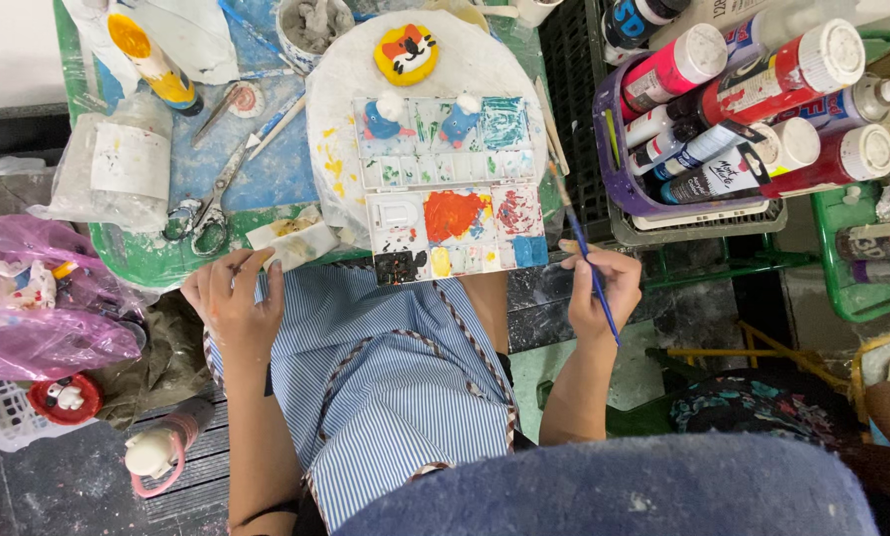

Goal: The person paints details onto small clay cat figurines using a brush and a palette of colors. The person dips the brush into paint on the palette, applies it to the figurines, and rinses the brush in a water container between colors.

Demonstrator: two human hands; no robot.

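My right hand (599, 290) is shut on a thin blue-handled paintbrush (584, 253), its tip pointing up past the right edge of an open white paint palette (450, 189). The palette holds orange, red, blue and yellow paint, and two small blue-and-white figurines (383, 116) stand on its upper half. My left hand (232, 298) rests at the table's near edge, fingers apart, touching a paint-stained white rag (296, 241). A yellow-and-orange cat figure (405, 52) lies on the round white board (336, 89) beyond the palette.
Scissors (207, 203) and a plastic-wrapped jar (118, 169) lie on the green table (137, 260) to the left. A basket of paint bottles (723, 119) stands at the right. A pink plastic bag (38, 298) sits at the lower left.
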